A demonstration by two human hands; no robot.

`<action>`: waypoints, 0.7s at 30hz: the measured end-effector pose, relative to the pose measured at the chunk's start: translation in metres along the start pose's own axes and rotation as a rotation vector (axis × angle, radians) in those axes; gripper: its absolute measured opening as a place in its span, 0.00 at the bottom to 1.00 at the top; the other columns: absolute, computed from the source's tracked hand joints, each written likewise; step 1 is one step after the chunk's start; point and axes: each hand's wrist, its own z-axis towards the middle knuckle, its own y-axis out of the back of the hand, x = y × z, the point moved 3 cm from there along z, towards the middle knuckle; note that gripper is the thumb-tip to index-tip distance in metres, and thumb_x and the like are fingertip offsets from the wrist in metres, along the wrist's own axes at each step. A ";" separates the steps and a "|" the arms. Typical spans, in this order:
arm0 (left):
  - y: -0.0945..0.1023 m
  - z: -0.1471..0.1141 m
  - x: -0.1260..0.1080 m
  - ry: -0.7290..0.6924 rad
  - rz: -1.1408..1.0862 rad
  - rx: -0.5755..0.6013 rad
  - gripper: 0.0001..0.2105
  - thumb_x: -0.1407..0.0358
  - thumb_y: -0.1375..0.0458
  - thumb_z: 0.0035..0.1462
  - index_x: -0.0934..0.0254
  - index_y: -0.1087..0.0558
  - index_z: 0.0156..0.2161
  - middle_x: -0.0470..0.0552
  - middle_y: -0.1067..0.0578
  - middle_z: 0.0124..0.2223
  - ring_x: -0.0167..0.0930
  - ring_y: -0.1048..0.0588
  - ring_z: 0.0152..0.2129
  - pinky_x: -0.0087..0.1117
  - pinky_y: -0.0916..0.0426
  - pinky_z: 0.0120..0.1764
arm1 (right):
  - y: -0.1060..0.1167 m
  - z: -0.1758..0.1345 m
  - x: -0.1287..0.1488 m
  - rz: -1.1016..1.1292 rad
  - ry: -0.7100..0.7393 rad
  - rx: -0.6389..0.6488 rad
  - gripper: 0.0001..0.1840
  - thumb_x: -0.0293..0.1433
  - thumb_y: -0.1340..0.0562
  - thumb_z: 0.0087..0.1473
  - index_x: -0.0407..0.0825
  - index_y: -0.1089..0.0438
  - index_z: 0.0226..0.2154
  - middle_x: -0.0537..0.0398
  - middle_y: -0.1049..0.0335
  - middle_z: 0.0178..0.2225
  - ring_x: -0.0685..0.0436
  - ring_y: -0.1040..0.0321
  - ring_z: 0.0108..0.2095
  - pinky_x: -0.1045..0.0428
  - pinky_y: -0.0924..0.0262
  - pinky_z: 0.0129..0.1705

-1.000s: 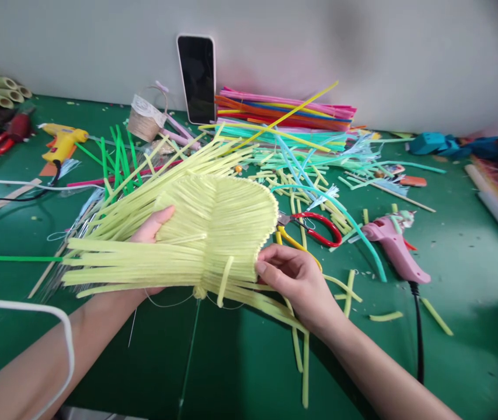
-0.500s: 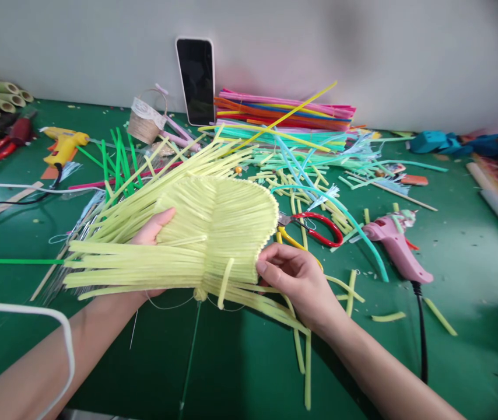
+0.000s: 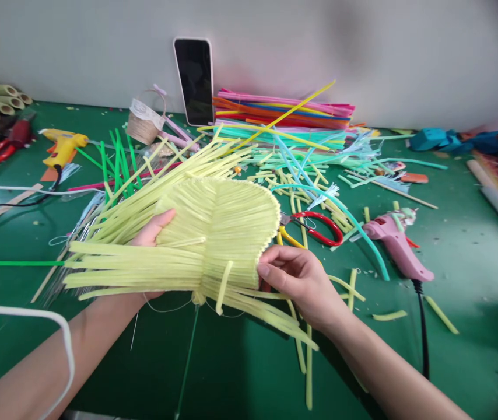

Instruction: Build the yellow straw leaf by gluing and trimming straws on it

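Note:
A leaf-shaped piece made of pale yellow-green pipe cleaners [image 3: 242, 219] is held up in front of me. Loose pipe cleaner ends stick out from its left and lower right. My left hand [image 3: 150, 228] grips it from behind at the left; the thumb shows, the other fingers are mostly hidden. At the right edge my right hand [image 3: 293, 277] pinches the rim between thumb and fingers. A thin green stem [image 3: 188, 356] hangs from its base. Below the left side dangles a needle [image 3: 134, 331] near a fine thread.
Red-handled pliers [image 3: 319, 227] and a pink glue gun [image 3: 400, 242] lie at the right, a yellow glue gun [image 3: 62, 146] at the left. Behind are a propped phone [image 3: 195, 81], a small basket [image 3: 144, 123] and bundled coloured pipe cleaners [image 3: 284, 111]. A white cable [image 3: 21, 311] crosses the lower left.
Both hands keep nearly the same hold. The leaf piece's lower right part and its loose ends have shifted slightly down and to the right.

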 end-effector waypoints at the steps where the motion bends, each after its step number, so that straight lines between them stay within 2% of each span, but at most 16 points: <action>1: 0.001 0.000 0.000 -0.003 0.001 0.008 0.28 0.58 0.41 0.60 0.62 0.35 0.64 0.49 0.19 0.51 0.40 0.24 0.52 0.43 0.40 0.62 | 0.000 0.000 0.000 0.001 0.004 0.004 0.07 0.32 0.27 0.49 0.48 0.24 0.28 0.61 0.25 0.23 0.57 0.31 0.23 0.62 0.36 0.28; 7: 0.002 0.000 0.000 0.032 0.011 0.016 0.30 0.56 0.41 0.59 0.63 0.36 0.64 0.49 0.18 0.49 0.41 0.24 0.51 0.44 0.39 0.62 | 0.001 0.001 0.000 -0.018 0.014 -0.001 0.08 0.33 0.27 0.49 0.48 0.24 0.27 0.60 0.25 0.24 0.56 0.31 0.23 0.60 0.34 0.29; 12: -0.002 -0.002 0.000 0.005 0.033 -0.048 0.28 0.58 0.40 0.58 0.62 0.33 0.62 0.49 0.18 0.48 0.43 0.23 0.51 0.43 0.37 0.61 | 0.000 0.001 0.001 -0.004 -0.015 0.014 0.09 0.31 0.25 0.45 0.48 0.25 0.25 0.60 0.26 0.23 0.55 0.31 0.23 0.59 0.34 0.29; 16: -0.006 -0.004 0.001 0.037 0.058 -0.073 0.29 0.56 0.40 0.57 0.64 0.33 0.62 0.52 0.18 0.49 0.44 0.23 0.50 0.45 0.35 0.59 | 0.000 0.000 0.000 0.015 -0.041 0.036 0.09 0.30 0.24 0.43 0.48 0.24 0.25 0.61 0.26 0.23 0.54 0.31 0.22 0.59 0.33 0.29; 21: -0.009 -0.004 0.000 0.047 0.048 -0.097 0.28 0.57 0.41 0.58 0.64 0.33 0.62 0.52 0.18 0.48 0.44 0.23 0.51 0.45 0.36 0.60 | 0.002 0.000 -0.002 0.034 -0.071 0.054 0.09 0.28 0.24 0.43 0.48 0.24 0.25 0.61 0.25 0.22 0.55 0.31 0.22 0.61 0.36 0.26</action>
